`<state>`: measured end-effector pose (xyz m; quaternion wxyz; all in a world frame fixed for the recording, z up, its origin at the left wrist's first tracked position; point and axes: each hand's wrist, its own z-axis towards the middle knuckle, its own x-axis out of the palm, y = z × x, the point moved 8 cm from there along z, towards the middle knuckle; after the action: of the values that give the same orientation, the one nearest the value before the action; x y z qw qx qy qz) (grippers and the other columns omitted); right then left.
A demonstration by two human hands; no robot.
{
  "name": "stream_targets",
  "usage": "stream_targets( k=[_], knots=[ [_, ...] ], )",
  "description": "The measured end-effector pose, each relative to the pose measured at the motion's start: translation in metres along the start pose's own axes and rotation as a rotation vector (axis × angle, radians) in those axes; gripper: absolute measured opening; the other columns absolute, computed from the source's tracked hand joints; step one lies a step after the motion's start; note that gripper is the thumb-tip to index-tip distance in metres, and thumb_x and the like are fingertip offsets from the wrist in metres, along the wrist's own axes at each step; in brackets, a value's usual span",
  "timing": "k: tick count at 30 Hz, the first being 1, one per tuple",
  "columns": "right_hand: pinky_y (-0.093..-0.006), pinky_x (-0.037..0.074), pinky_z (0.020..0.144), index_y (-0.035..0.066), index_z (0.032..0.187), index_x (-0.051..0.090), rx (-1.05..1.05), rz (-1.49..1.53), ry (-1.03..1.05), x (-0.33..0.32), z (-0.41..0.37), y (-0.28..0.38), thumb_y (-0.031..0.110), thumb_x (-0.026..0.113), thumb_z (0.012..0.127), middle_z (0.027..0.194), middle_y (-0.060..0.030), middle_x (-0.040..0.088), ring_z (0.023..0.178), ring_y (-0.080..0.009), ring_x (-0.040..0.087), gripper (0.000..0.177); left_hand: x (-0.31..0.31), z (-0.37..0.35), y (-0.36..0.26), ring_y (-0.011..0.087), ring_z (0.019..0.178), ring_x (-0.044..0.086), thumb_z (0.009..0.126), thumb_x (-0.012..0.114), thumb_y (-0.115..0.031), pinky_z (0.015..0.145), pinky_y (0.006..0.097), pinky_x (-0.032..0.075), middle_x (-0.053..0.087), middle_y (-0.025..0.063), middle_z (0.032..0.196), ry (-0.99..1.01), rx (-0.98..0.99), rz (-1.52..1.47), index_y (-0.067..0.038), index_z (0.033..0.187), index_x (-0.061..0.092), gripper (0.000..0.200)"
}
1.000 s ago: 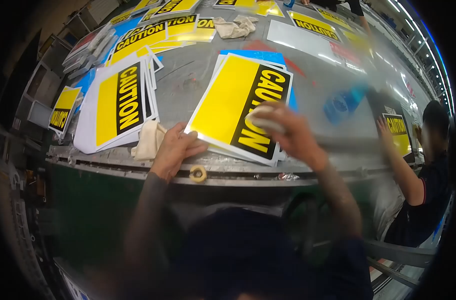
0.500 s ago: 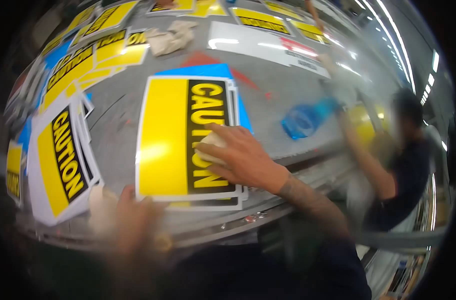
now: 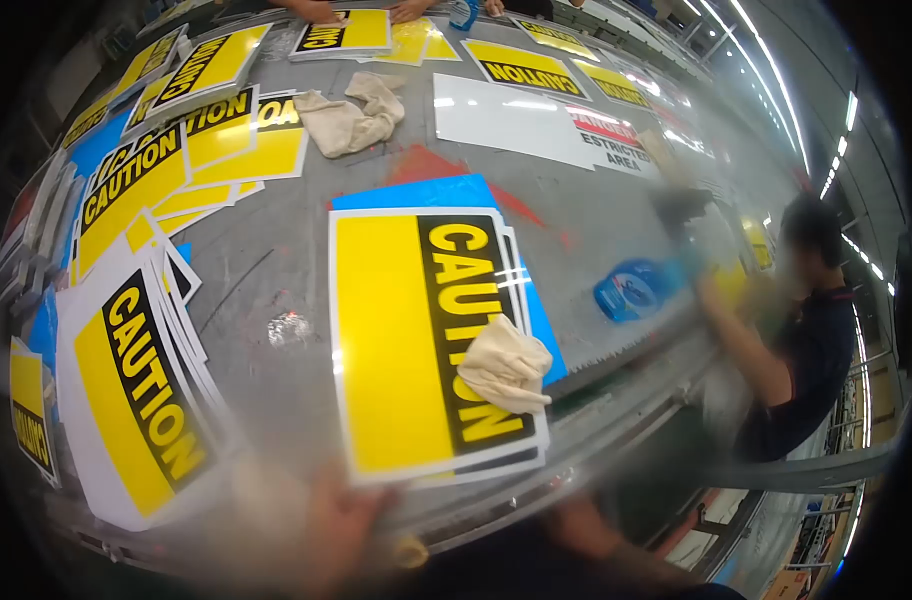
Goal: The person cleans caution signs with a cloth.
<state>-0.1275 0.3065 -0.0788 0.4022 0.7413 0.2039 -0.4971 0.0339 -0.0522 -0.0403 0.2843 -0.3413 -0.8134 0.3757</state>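
Observation:
A stack of yellow and black caution signs (image 3: 388, 330) lies before me on a blue sheet (image 3: 436, 193). On the top sign's black band rests a crumpled cream cloth (image 3: 506, 364), with no hand on it. My left hand (image 3: 341, 525) is at the stack's lower left corner, its fingers smeared; a pale blurred shape (image 3: 266, 500) sits beside it. Low in the view, my right hand (image 3: 581, 525) is by the table's front edge, blurred and partly hidden. To the left lies another pile of caution signs (image 3: 136, 390) with white sheets.
Another cream cloth (image 3: 354, 115) lies farther back, among more caution signs (image 3: 521, 72) and a white and red danger sign (image 3: 611, 140). A blue bottle (image 3: 628, 290) lies at right, near a co-worker (image 3: 811, 330). Other people's hands (image 3: 316, 10) show at the far edge.
My right hand has let go of the cream cloth and drawn back toward me, leaving the cloth on the sign. The whole view has shifted, with the table lower in it.

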Motion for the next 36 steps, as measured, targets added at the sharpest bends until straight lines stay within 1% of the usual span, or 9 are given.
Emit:
stream_targets(
  k=[3, 8, 11, 17, 23, 24, 30, 34, 36],
  knots=[
    [-0.0554, 0.057, 0.090, 0.011, 0.118, 0.078, 0.084, -0.230, -0.032, 0.100, -0.007, -0.049, 0.034, 0.081, 0.091, 0.111, -0.0167, 0.075, 0.104, -0.0407, 0.072, 0.036, 0.016, 0.002, -0.003, 0.0368, 0.129, 0.074, 0.112, 0.066, -0.014, 0.111, 0.0454, 0.061, 0.071, 0.0252, 0.141, 0.030, -0.044, -0.068, 0.003, 0.154, 0.036, 0.054],
    [-0.0492, 0.058, 0.083, 0.013, 0.119, 0.080, -0.262, -0.353, -0.288, 0.068, 0.020, -0.008, 0.036, 0.076, 0.095, 0.110, -0.0108, 0.078, 0.100, -0.0329, 0.076, 0.034, 0.028, 0.003, -0.019, 0.0380, 0.133, 0.071, 0.112, 0.065, -0.011, 0.114, 0.0479, 0.059, 0.068, 0.0278, 0.144, 0.078, 0.015, -0.142, 0.004, 0.156, 0.031, 0.057],
    [-0.0493, 0.057, 0.086, 0.013, 0.121, 0.080, -0.242, -0.244, -0.132, 0.062, 0.018, -0.011, 0.036, 0.075, 0.096, 0.114, -0.0111, 0.077, 0.103, -0.0334, 0.074, 0.035, 0.023, 0.003, -0.008, 0.0341, 0.138, 0.067, 0.113, 0.063, -0.008, 0.118, 0.0461, 0.055, 0.065, 0.0267, 0.149, 0.116, -0.001, -0.108, 0.005, 0.156, 0.032, 0.054],
    [-0.0495, 0.055, 0.091, 0.013, 0.126, 0.078, 0.151, 0.181, 0.383, 0.044, 0.025, -0.032, 0.035, 0.073, 0.099, 0.121, -0.0118, 0.074, 0.110, -0.0344, 0.070, 0.036, 0.024, 0.002, -0.005, 0.0239, 0.136, 0.067, 0.113, 0.064, -0.008, 0.115, 0.0381, 0.055, 0.066, 0.0204, 0.149, 0.154, -0.017, -0.089, 0.004, 0.159, 0.034, 0.056],
    [-0.0497, 0.053, 0.097, 0.013, 0.131, 0.076, 0.360, 0.422, 0.451, 0.049, 0.102, -0.016, 0.034, 0.071, 0.102, 0.128, -0.0124, 0.071, 0.117, -0.0355, 0.067, 0.037, 0.029, 0.014, 0.000, 0.0229, 0.131, 0.072, 0.116, 0.062, -0.019, 0.108, 0.0371, 0.057, 0.069, 0.0193, 0.145, 0.227, 0.061, 0.028, 0.000, 0.158, 0.038, 0.052],
    [-0.0497, 0.052, 0.098, 0.013, 0.131, 0.076, 0.345, 0.449, 0.465, 0.053, 0.116, -0.007, 0.034, 0.070, 0.102, 0.130, -0.0126, 0.070, 0.118, -0.0357, 0.066, 0.037, 0.030, 0.011, -0.005, 0.0230, 0.128, 0.073, 0.116, 0.062, -0.019, 0.106, 0.0371, 0.058, 0.070, 0.0195, 0.141, 0.170, 0.231, -0.033, -0.002, 0.158, 0.038, 0.052],
    [-0.0499, 0.050, 0.104, 0.013, 0.136, 0.074, 0.246, 0.518, 0.560, 0.079, 0.174, 0.040, 0.034, 0.068, 0.105, 0.137, -0.0132, 0.067, 0.126, -0.0367, 0.063, 0.038, 0.031, 0.028, -0.009, 0.0337, 0.132, 0.067, 0.102, 0.061, -0.015, 0.109, 0.0443, 0.053, 0.067, 0.0291, 0.139, 0.083, 0.430, -0.010, 0.005, 0.152, 0.049, 0.056],
    [-0.0501, 0.049, 0.108, 0.012, 0.139, 0.073, 0.190, 0.500, 0.684, 0.097, 0.198, 0.060, 0.033, 0.067, 0.107, 0.142, -0.0137, 0.065, 0.130, -0.0374, 0.060, 0.039, 0.024, 0.019, -0.015, 0.0471, 0.128, 0.065, 0.105, 0.071, -0.046, 0.107, 0.0541, 0.052, 0.065, 0.0316, 0.143, 0.073, 0.275, 0.183, -0.002, 0.155, 0.052, 0.069],
    [-0.0501, 0.048, 0.110, 0.012, 0.140, 0.072, 0.189, 0.490, 0.716, 0.101, 0.205, 0.063, 0.033, 0.066, 0.108, 0.144, -0.0139, 0.064, 0.133, -0.0377, 0.059, 0.039, 0.029, 0.025, -0.005, 0.0467, 0.128, 0.065, 0.105, 0.070, -0.046, 0.106, 0.0542, 0.052, 0.067, 0.0315, 0.140, -0.048, 0.316, 0.231, -0.002, 0.156, 0.051, 0.069]
  ],
)
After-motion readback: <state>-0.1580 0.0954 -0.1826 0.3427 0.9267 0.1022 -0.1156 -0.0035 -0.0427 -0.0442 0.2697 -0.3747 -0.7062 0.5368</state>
